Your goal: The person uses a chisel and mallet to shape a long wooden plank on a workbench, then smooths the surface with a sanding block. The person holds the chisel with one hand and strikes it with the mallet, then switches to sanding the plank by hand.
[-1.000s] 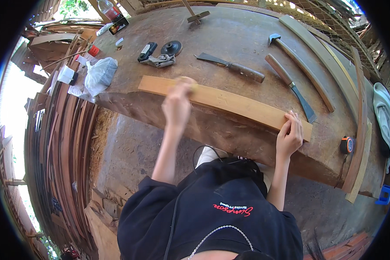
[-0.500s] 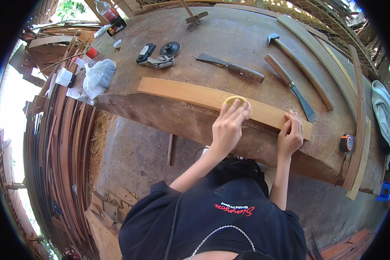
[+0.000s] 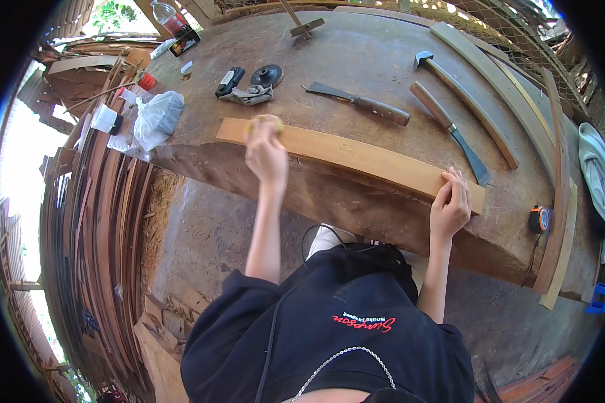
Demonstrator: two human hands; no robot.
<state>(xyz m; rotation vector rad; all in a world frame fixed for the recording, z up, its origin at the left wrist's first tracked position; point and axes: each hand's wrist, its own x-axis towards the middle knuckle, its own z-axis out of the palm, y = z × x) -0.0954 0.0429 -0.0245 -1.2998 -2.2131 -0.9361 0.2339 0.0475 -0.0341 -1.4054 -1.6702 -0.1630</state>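
Observation:
A long, light-brown wooden plank [image 3: 356,153] lies along the front edge of the worktable [image 3: 316,57]. My left hand [image 3: 267,156], a little blurred, is near the plank's left end. Its fingers press a round yellow sanding disc [image 3: 278,127] against the top face, and only slivers of the disc show around them. At the right end, my right hand [image 3: 452,205] grips the plank, its fingers lying over the top and the thumb at the near side.
Behind the plank lie a broad-bladed knife [image 3: 376,109], a second knife [image 3: 444,117] and a long-handled hooked tool [image 3: 470,101]. A cloth [image 3: 249,96], black disc [image 3: 267,75], plastic bag [image 3: 158,121] and tape measure [image 3: 539,219] rest nearby. Stacked boards [image 3: 94,269] stand left.
My left hand has slid the sanding disc leftward along the plank, from right of its middle to near the left end. My right hand has stayed on the right end.

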